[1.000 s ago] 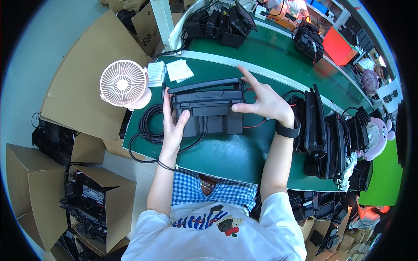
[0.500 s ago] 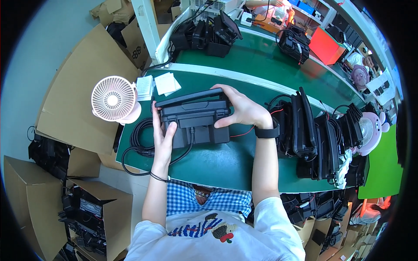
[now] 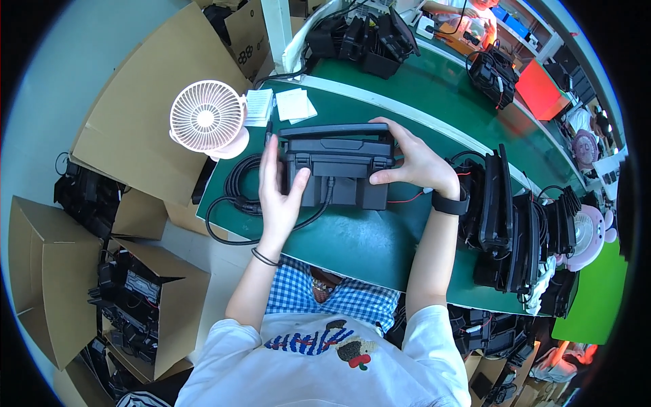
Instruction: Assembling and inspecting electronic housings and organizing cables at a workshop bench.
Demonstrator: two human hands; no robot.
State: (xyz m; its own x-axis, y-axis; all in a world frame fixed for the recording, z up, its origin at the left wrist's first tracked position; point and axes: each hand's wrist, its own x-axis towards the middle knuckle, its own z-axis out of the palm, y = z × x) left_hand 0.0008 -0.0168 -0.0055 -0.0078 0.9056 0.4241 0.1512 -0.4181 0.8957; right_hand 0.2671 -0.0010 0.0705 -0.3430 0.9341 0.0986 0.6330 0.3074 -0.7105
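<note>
Got the black plastic unit (image 3: 337, 165) lying flat near the far edge of the green worktop (image 3: 352, 241), and I'm holding it from both ends so it doesn't slide while I fiddle with it. My left hand (image 3: 279, 197) is clamped on its left end, fingers running up the side and thumb pressed over onto the near face, right beside where the black cable (image 3: 234, 190) plugs in. My right hand (image 3: 417, 163) is wrapped over the far right corner, thumb tucked along the right edge, so it's closed on the unit too.

The cable's slack is coiled in loops at the worktop's left edge, which keeps it from hanging off the side. A thin red wire (image 3: 407, 199) trails out by my right wrist; can't quite tell where it ends up, the angle's poor there.

The small white fan (image 3: 207, 119) sits at the far left corner, out of the way, with a couple of white paper slips (image 3: 293, 105) next to it. More black units (image 3: 515, 217) stand on edge in a row along the right end of the worktop, packed tight together.
</note>
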